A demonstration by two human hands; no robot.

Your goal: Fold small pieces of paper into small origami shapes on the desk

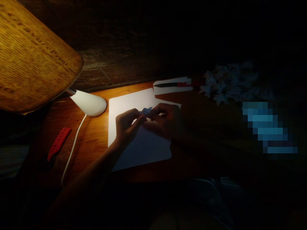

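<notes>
Between my two hands is a small folded paper piece, pale blue-white with pointed corners. My left hand pinches its left side between thumb and fingers. On the other side, my right hand closes its fingertips on the piece's right edge; that hand is mostly in shadow. Both hands are held over a large sheet of white paper lying on the wooden table. The exact folds are too small to make out.
A lamp with a printed shade and white base stands at left, its cord trailing forward. Near it lies a red power strip. Behind are paper strips under a dark-and-red knife-like tool, and a folded-paper heap.
</notes>
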